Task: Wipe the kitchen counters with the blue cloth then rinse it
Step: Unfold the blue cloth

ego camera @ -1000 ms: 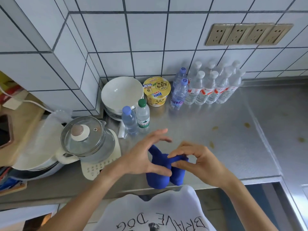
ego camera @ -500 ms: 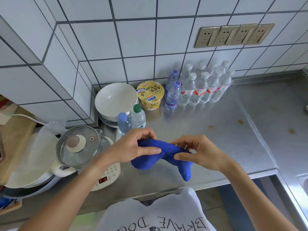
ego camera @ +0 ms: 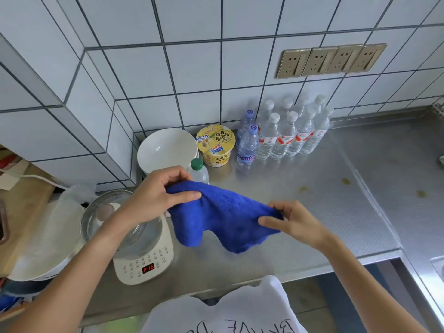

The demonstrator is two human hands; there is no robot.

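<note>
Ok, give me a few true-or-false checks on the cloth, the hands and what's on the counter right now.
1. Both hands hold the blue cloth. True: the left hand grips its left end, the right hand pinches its right end.
2. The cloth lies flat on the counter. False: it hangs stretched between the hands above it.
3. Yellowish spots mark the counter to the right of the cloth. True.
4. The noodle cup stands right of the water bottles. False: it stands left of them, beside the white bowl.
5. The cooker's display is dark. False: it shows red digits.
</note>
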